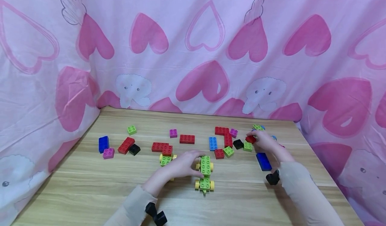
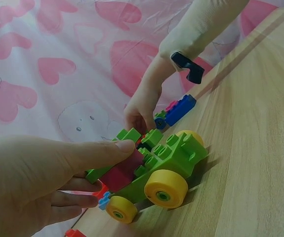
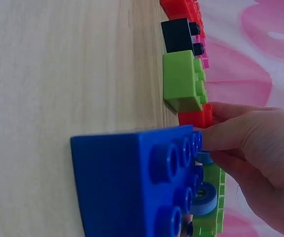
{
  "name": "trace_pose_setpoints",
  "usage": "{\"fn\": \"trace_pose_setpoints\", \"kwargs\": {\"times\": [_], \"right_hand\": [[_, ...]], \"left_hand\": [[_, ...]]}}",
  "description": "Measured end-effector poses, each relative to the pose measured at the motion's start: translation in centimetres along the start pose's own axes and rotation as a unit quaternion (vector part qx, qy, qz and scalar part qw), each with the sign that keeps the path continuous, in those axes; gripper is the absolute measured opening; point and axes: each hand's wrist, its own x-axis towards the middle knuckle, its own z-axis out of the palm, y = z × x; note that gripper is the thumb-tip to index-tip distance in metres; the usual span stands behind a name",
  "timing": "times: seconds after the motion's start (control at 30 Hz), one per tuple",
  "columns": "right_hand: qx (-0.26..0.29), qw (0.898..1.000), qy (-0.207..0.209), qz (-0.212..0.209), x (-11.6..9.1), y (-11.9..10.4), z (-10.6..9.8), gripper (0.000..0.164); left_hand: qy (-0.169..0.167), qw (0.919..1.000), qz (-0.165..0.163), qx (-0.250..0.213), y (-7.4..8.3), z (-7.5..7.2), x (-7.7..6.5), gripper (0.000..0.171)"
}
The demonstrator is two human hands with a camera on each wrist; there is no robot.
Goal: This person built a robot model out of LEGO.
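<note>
Blue brick (image 3: 112,182) hogs the right wrist view, so close that its bottom end gets chopped off by the frame. Past it, the right hand (image 1: 263,141) is pinching a red brick (image 3: 195,118) between thumb and fingers, though the fingertips are mostly tucked out of sight behind it. Lime brick (image 3: 181,81) sits just beside that, then a black one (image 3: 177,35). Some green thing with blue wheels (image 3: 211,197) is half buried behind the hand and the blue brick, so can't make out its full shape. Over in the middle of the table (image 1: 241,202), the left hand (image 1: 184,164) has thumb and fingers around the upper part of a green car (image 1: 205,165) with yellow wheels, which stands on the tabletop. Left wrist view shows a dark pink block (image 2: 122,173) under the thumb; the index finger is hard to see behind the car. Another green car (image 1: 166,160) is mostly covered by the left hand, just a bit of body and some yellow wheel peeking out. Both sleeves (image 1: 310,192) run off the bottom edge.
</note>
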Motion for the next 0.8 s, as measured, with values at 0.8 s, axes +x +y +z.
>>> {"fn": "trace_pose_setpoints", "kwargs": {"times": [0.8], "right_hand": [[-0.022,0.990,0.103,-0.090,-0.4,1.2,-0.5,0.040]], "left_hand": [[-0.005,1.0000,-0.004,-0.003,-0.2,0.1,0.1,0.078]]}}
